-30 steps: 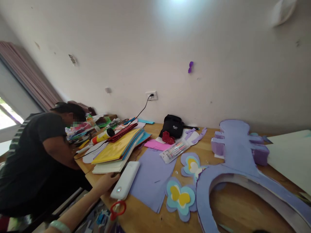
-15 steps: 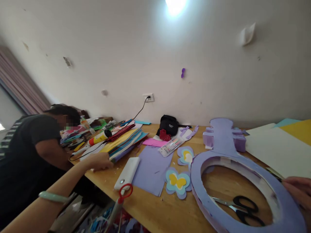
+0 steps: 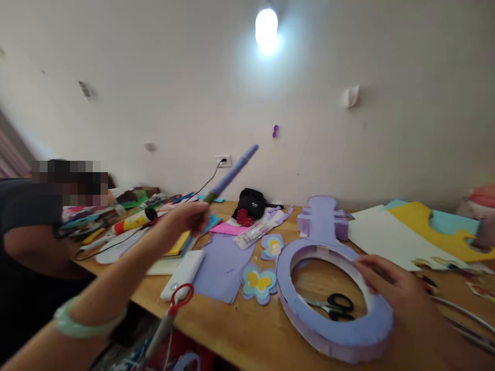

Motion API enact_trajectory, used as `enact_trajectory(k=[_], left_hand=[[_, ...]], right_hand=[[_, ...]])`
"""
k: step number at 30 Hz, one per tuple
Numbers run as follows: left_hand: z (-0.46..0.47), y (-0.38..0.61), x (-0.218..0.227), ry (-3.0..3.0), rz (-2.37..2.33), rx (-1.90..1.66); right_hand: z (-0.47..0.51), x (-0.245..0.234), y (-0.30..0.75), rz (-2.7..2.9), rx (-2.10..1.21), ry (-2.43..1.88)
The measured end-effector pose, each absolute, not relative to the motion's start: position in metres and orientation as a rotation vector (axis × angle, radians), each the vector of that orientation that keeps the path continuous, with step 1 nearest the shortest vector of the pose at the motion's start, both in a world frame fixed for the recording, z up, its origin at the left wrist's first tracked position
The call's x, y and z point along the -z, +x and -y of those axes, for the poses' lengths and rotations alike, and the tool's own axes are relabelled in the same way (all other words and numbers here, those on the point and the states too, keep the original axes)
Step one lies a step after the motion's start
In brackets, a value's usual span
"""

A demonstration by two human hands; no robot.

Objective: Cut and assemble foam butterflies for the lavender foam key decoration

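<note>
My left hand [image 3: 187, 219] is raised above the stack of coloured paper [image 3: 181, 239] and is closed round a long purple stick [image 3: 232, 174] that points up to the right. A pale green bangle [image 3: 79, 322] circles that wrist. My right hand [image 3: 390, 286] rests with curled fingers on the right rim of a big purple foam ring with a handle [image 3: 328, 330]. Black-handled scissors [image 3: 332, 304] lie on the wood inside the ring.
A white power bank [image 3: 182, 274], purple sheet [image 3: 222, 263], two foam butterflies [image 3: 258, 282], a pen pack [image 3: 251, 234] and a black pouch [image 3: 251, 202] lie on the wooden table [image 3: 240, 335]. Another person [image 3: 34, 226] sits at the left. White and yellow sheets [image 3: 417, 232] lie right.
My left hand has lifted off the paper stack with the purple stick in it. My right hand has come in onto the ring's rim. The view has swung right and down.
</note>
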State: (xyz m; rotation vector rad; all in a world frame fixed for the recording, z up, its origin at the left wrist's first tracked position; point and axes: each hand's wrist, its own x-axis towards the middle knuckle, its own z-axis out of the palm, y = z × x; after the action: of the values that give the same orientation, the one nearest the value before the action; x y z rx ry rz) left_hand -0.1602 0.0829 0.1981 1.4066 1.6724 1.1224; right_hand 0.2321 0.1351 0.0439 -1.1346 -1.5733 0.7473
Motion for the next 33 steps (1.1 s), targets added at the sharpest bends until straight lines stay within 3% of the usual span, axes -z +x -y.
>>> enact_trajectory(k=[4,7,12,15,20,33], left_hand=[[-0.09,-0.045,-0.131,1.273,-1.053,-1.17],[-0.102,0.013,-0.09,1.104,-0.689,-0.987],[-0.143,0.043,-0.046,1.158,-0.563,-0.884],[-0.161,0.036,-0.031,1.296,-0.654,-1.007],[-0.16,0.022,-0.011,1.302,-0.739,-1.253],[-0.154,0.016,-0.003,1.001,-0.431,-0.978]], right_hand=[[-0.149,-0.072,0.203,1.565,-0.867,-1.002],[-0.163,-0.069,0.197,1.599,-0.898,-0.852],[-0.17,-0.044,0.201,1.655,-0.755,-1.017],[-0.166,-0.026,0.191,1.771,-0.563,-1.06],[-0.155,-0.004,0.167,1.832,-0.508,-1.096],[-0.145,-0.028,0.167,1.847,-0.89,-1.07]])
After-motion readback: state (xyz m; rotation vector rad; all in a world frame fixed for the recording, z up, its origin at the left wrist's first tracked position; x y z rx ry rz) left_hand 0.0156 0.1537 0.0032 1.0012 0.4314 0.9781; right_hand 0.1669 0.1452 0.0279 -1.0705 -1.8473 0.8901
